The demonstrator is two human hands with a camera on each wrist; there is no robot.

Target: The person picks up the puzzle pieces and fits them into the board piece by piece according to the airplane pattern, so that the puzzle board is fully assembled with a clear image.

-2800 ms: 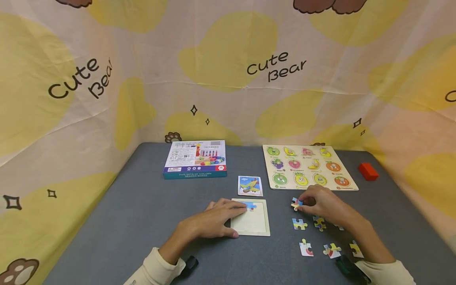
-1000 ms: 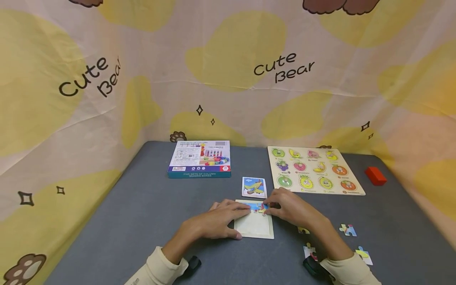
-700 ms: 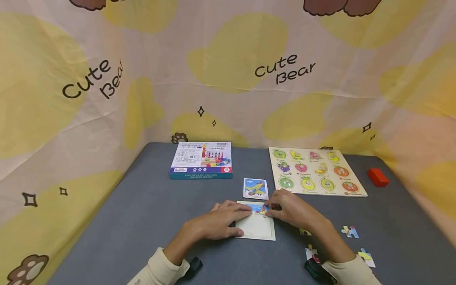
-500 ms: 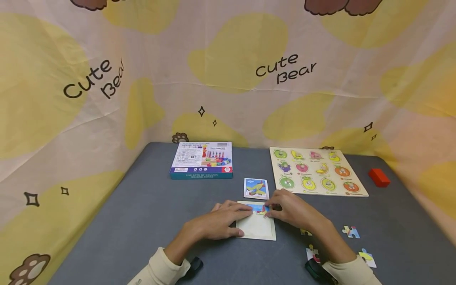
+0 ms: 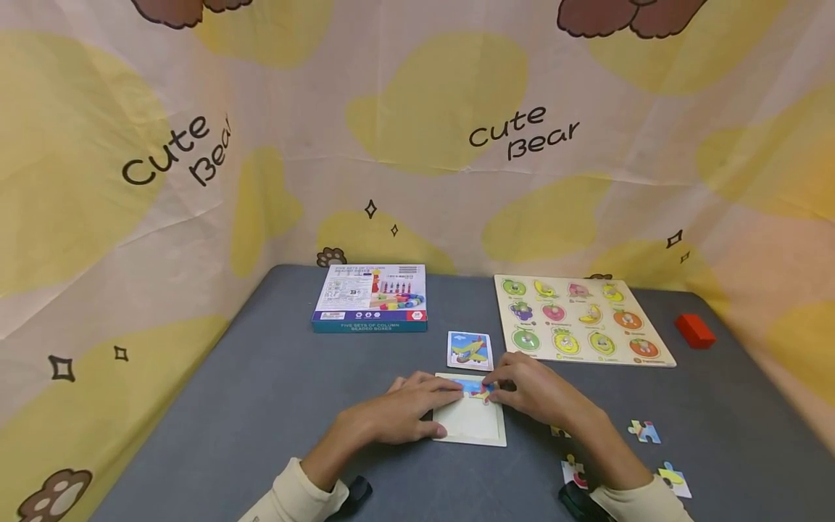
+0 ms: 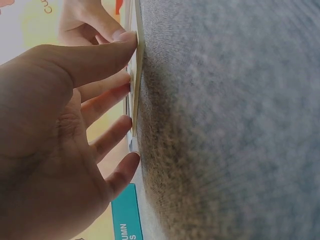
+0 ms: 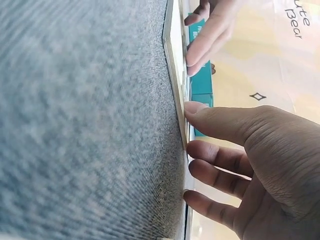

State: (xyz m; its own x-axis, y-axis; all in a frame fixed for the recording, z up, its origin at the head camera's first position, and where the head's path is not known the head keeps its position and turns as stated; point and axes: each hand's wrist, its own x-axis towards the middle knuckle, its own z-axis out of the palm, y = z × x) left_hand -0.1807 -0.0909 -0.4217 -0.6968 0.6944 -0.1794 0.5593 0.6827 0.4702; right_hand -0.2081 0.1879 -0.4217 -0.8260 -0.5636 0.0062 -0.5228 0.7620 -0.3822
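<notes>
A pale square jigsaw tray [image 5: 467,426] lies on the table, with blue sky pieces along its far edge. My left hand [image 5: 399,411] rests on the tray's left side, fingers extended and thumb at the near left corner. In the left wrist view the thumb of that left hand [image 6: 55,120] touches the tray edge. My right hand [image 5: 538,391] pinches a jigsaw piece [image 5: 480,389] between thumb and index finger at the tray's far right corner; fingertips partly cover it. Just beyond the tray lies a picture card [image 5: 470,351] of a yellow airplane.
Loose jigsaw pieces [image 5: 645,431] lie to the right, some hidden by the right forearm; another piece [image 5: 674,480] sits nearer. Farther back are a fruit board [image 5: 574,320], a red block [image 5: 695,331] and a bead-set box [image 5: 370,298]. A printed cloth backs the table.
My right hand has carried the jigsaw piece left from the loose pieces to the tray's far right corner. Over the last second both hands stay almost still; the view shifts slightly.
</notes>
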